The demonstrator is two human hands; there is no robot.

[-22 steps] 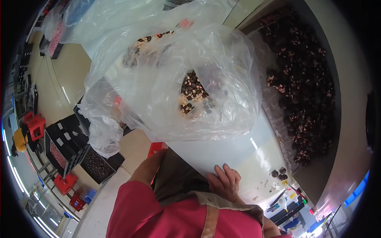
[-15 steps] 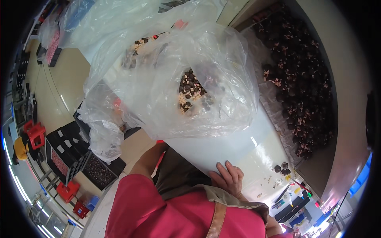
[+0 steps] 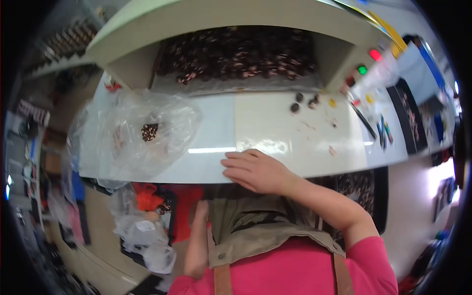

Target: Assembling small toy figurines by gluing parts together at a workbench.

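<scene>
My right hand (image 3: 254, 171) rests palm down at the front edge of the white worktable (image 3: 216, 132), fingers stretched out and holding nothing. My left hand (image 3: 201, 210) hangs low beside the apron (image 3: 255, 212), below the table edge; its fingers are too blurred to make out. Left of the right hand, a clear plastic bag (image 3: 184, 118) lies spread on the table. Small dark and pale pieces (image 3: 149, 132) show through its opening. Several dark round pieces (image 3: 295, 107) lie loose beyond the right hand, with pale crumbs near them.
A cream hooded box (image 3: 339, 59) stands at the back, heaped with dark pieces (image 3: 241, 54). Red (image 3: 375, 54) and green (image 3: 362, 70) lights glow on its right. Pen-like tools (image 3: 382, 132) and a black tray (image 3: 408, 115) lie at right. Plastic bags (image 3: 142, 226) fill the floor-level left.
The view has swung round, bringing the hooded box to the front and the bag to the left. My right hand stays at the table edge. More of my left forearm shows.
</scene>
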